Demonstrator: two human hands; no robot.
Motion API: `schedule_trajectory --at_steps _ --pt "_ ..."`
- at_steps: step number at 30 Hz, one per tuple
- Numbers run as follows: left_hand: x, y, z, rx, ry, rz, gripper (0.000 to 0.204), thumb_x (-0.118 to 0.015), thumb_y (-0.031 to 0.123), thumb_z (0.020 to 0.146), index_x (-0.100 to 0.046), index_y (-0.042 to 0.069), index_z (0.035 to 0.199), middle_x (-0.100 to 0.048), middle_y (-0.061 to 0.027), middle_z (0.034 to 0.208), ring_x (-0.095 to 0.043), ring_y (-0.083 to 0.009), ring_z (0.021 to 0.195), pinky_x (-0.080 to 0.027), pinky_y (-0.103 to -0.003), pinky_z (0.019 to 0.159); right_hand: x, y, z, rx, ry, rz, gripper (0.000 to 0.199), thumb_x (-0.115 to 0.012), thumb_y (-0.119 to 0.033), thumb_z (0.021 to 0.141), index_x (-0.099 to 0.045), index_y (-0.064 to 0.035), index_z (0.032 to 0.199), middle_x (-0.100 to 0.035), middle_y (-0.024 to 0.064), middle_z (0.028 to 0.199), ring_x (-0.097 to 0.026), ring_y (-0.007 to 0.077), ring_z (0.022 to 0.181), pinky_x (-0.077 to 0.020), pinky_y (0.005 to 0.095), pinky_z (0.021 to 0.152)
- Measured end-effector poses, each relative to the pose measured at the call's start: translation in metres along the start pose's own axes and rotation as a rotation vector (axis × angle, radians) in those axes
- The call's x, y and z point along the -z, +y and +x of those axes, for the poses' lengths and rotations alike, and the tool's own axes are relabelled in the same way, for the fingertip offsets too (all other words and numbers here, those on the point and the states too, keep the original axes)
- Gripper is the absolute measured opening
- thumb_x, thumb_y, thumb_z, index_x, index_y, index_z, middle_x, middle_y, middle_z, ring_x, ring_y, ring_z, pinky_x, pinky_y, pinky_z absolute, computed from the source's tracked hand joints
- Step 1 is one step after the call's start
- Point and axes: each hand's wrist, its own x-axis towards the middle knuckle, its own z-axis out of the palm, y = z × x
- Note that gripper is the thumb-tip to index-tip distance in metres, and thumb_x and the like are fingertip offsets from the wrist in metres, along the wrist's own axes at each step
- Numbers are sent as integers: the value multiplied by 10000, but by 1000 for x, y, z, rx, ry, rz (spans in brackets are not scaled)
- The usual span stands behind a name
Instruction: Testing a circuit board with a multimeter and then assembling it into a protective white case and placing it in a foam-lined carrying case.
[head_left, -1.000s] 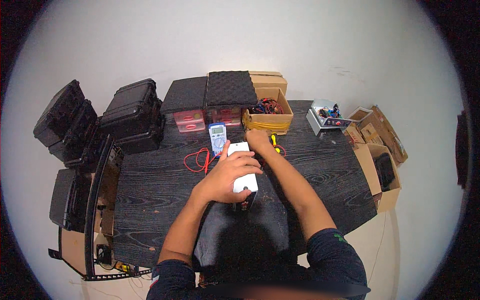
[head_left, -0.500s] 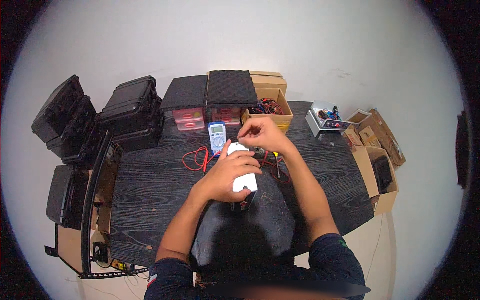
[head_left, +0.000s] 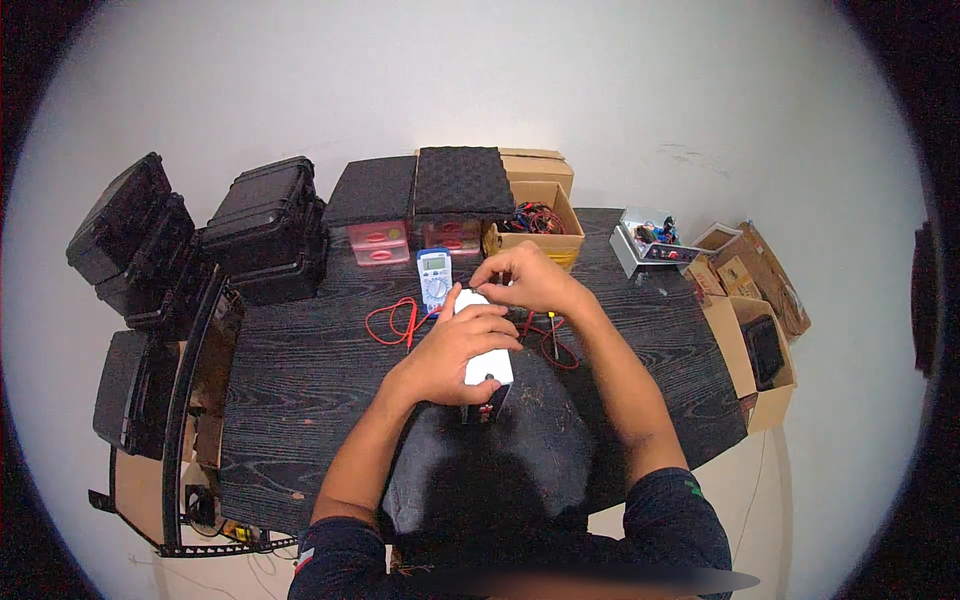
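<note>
A pale wall (head_left: 600, 90) is standing behind a dark wood-grain table (head_left: 310, 430). Black hard cases (head_left: 260, 210) are standing stacked at the left. Foam-topped drawer units (head_left: 460, 180) are occupying the far side of the table; just to their right, an open cardboard box (head_left: 555, 252) is holding tangled cables (head_left: 540, 217). A white-topped box (head_left: 490, 368) is resting at the middle of the table, its long side running near to far. The left hand (head_left: 455, 350) is lying across that box, fingers spread over the white top and thumb at its near end, and is keeping the same hold as half a second ago. The right hand (head_left: 535, 278) is now pressing lower at the far end of the white top, where half a second ago it was hovering slightly higher; its thumb and forefinger are closing in a pinch, and whether they are gripping a small part cannot be told. A blue-edged multimeter (head_left: 435, 285) is lying just beyond the left hand. A yellow-handled tool (head_left: 551, 319) is showing partly below the right hand. A red probe (head_left: 410, 335) is lying left of the white-topped box.
</note>
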Motion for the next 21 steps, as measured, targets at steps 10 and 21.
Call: schedule_trajectory --at_steps 10,21 --pt "1 -1 0 -23 2 -3 534 -749 309 668 -720 170 1183 -671 -29 1262 -528 -281 1355 -54 -684 1244 -2 -6 6 -21 -26 9 169 -750 -83 843 -756 3 989 -779 118 934 -737 180 827 -572 333 734" --pt "2 -1 -2 2 -10 16 511 -760 311 685 -723 171 1175 -672 -31 1272 -513 -278 1385 -58 -704 1234 -5 27 4 -131 65 167 250 -807 -230 881 -743 -9 980 -723 51 842 -641 103 772 -536 308 710"
